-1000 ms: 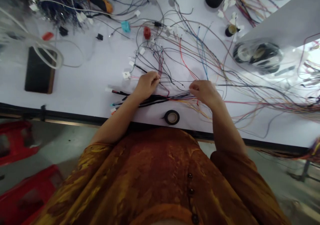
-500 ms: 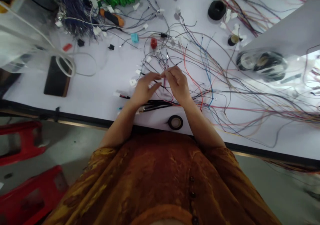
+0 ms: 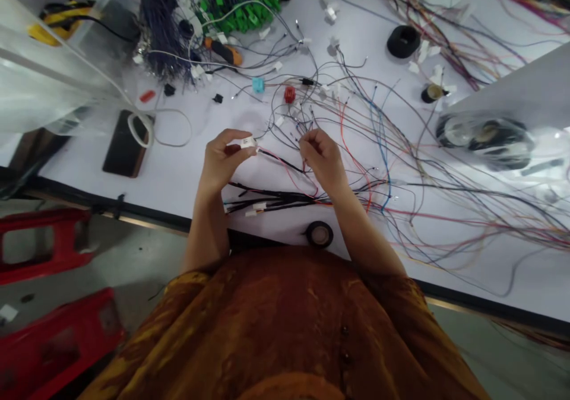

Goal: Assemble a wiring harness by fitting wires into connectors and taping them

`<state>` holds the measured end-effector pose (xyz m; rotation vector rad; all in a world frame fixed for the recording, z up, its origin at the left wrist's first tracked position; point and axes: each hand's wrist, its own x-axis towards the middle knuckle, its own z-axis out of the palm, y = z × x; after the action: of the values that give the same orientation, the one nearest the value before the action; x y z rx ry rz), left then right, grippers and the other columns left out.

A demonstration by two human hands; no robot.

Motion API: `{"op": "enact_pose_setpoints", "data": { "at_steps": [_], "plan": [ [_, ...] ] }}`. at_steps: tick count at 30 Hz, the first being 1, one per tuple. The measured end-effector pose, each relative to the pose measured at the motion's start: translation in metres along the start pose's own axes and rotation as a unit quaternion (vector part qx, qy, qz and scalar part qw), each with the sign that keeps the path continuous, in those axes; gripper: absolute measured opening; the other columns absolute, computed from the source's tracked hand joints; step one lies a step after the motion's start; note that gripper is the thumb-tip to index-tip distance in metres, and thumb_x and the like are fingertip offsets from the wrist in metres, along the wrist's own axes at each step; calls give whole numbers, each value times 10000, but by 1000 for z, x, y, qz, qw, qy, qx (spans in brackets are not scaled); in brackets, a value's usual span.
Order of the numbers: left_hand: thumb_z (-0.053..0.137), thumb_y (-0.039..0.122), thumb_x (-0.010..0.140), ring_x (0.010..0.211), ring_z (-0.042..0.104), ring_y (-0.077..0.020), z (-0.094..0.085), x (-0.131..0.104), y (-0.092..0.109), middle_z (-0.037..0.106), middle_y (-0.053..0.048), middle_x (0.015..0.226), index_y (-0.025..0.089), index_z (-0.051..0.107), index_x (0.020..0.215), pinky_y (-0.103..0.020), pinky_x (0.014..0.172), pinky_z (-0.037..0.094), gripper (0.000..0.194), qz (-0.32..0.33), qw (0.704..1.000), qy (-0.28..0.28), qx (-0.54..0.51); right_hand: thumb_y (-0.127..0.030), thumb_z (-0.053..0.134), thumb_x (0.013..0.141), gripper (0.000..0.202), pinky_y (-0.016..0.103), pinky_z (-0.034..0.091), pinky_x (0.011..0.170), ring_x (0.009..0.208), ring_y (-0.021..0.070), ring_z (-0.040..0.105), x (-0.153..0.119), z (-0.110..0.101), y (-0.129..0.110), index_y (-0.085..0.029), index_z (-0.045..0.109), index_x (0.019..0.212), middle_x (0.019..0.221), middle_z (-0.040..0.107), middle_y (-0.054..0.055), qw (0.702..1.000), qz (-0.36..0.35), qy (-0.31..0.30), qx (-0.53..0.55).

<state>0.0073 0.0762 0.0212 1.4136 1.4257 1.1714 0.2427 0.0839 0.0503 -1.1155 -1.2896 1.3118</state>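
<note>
Between the thumb and fingers of my left hand [image 3: 222,159] is a white plug connector [image 3: 248,143]. A black-sleeved cable [image 3: 282,161] runs from it toward the right, with a thin pink wire looping below. My right hand [image 3: 323,158] is closed in a pinch over the thin wires; what its fingertips hold is too small to make out. Below both hands lies a bundle of black-sleeved wires [image 3: 289,197] with white connectors [image 3: 258,208] at its left end. A red connector [image 3: 289,94] and a light blue connector [image 3: 258,84] lie beyond the hands.
A roll of black tape [image 3: 319,234] lies near the table's front edge. Loose wires [image 3: 445,192] spread across the right side. At left are a dark phone [image 3: 127,145] and an orange-handled tool [image 3: 224,51]. Green connectors [image 3: 253,8] are heaped at the back. Red stools [image 3: 44,245] stand below.
My hands have moved apart. My left hand has gone left and now holds the white plug connector, while my right hand stays over the wires. The whole view has shifted slightly.
</note>
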Motion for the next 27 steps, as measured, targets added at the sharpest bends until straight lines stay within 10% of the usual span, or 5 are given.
{"op": "enact_pose_setpoints", "data": {
  "at_steps": [8, 18, 27],
  "plan": [
    [798, 529, 800, 791, 663, -115, 38, 5, 6, 730, -46, 1056, 271, 734, 1128, -235, 735, 578, 422, -79, 940, -82, -322, -300, 607, 875, 137, 250, 335, 588, 615, 84, 406, -12, 6, -3, -182, 588, 808, 668, 483, -43, 998, -6, -28, -58],
    [661, 611, 881, 883, 689, -164, 50, 0, 4, 725, -105, 1172, 258, 690, 1212, -295, 780, 582, 484, -46, 966, -90, -239, -272, 613, 880, 161, 275, 390, 645, 657, 110, 464, -12, 8, 4, -201, 584, 737, 720, 562, -14, 993, -46, 10, -107],
    [610, 620, 911, 858, 671, -172, 51, -4, 0, 721, -74, 1168, 294, 686, 1256, -316, 743, 566, 481, -11, 987, -83, -136, -326, 651, 834, 181, 256, 313, 561, 584, 89, 371, -12, 10, 8, -191, 610, 722, 607, 464, -47, 996, 64, 2, -53]
  ]
}}
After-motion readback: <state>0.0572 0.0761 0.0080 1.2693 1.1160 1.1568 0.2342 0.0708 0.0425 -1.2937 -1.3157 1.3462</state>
